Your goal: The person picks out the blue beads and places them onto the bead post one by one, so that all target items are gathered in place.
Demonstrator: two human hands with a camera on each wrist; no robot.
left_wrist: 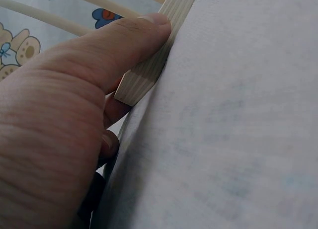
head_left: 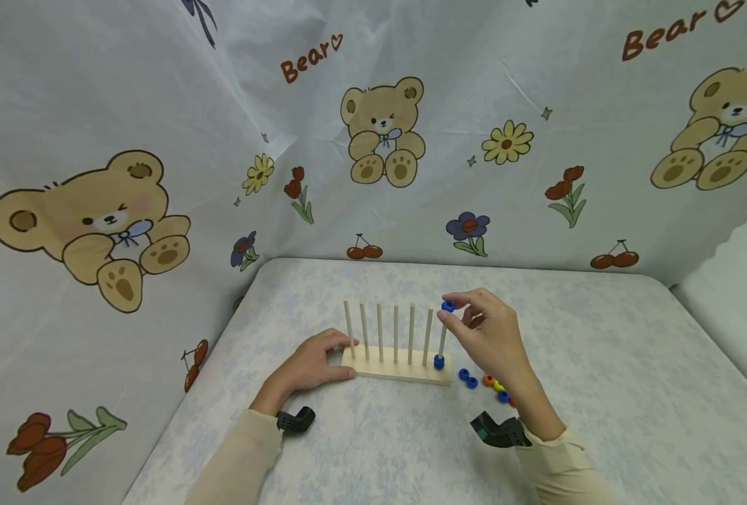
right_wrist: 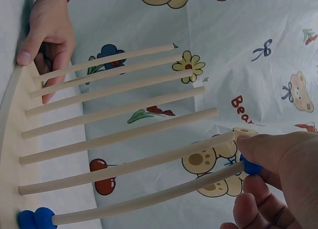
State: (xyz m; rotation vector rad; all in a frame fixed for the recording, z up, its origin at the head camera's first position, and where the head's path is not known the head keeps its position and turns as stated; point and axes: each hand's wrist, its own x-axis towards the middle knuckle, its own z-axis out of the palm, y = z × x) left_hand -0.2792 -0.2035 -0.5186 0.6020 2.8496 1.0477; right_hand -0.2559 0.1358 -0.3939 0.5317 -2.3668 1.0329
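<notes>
A pale wooden base (head_left: 398, 369) with a row of upright pegs (right_wrist: 124, 144) stands on the table. My left hand (head_left: 315, 361) grips its left end, thumb along the front edge and fingers behind, as the left wrist view also shows. My right hand (head_left: 489, 330) pinches a blue bead (head_left: 448, 306) between thumb and index finger at the top of the rightmost peg. In the right wrist view the peg's tip meets this bead (right_wrist: 251, 165). Two more blue beads (right_wrist: 37, 219) sit at the foot of that same peg.
Two loose blue beads (head_left: 468, 378) lie just right of the base. Farther right, orange (head_left: 489, 380), yellow (head_left: 498, 385), blue (head_left: 503, 396) and red beads lie partly behind the right wrist. A bear-print curtain (head_left: 449, 189) hangs behind the table (head_left: 632, 351).
</notes>
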